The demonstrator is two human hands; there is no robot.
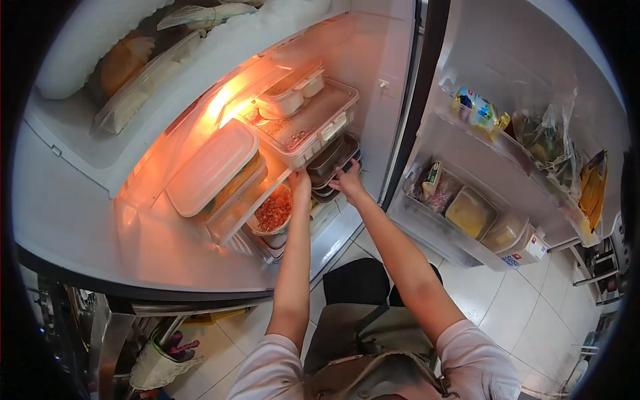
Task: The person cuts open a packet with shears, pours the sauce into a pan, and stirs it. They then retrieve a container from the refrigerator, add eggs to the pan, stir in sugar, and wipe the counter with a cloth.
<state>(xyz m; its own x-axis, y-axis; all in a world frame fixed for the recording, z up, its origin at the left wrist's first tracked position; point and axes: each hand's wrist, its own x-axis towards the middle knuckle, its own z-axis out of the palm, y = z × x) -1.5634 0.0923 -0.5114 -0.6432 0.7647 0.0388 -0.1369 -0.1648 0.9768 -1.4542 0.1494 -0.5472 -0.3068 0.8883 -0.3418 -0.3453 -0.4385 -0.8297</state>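
My right hand point(348, 180) grips the near right edge of a dark food container point(333, 160) with a clear top, on the lower level of the fridge. At its left side is my left hand point(300, 183), fingers curled and partly hidden under the shelf above. Beneath the dark container sit more stacked containers point(325, 193). Left of my left wrist stands a bowl of reddish chopped food point(274, 210). Directly above my hands a large lidded container point(307, 127) rests on the shelf, with a smaller container point(288, 93) on top.
A lidded container point(213, 167) leans tilted on the left of the shelf point(250, 210). Frosted freezer space point(193, 50) lies above. The open fridge door point(460, 153) on the right carries packets, a yellow-filled tub point(471, 212) and a carton point(527, 248). White tiles point(487, 293) cover the floor.
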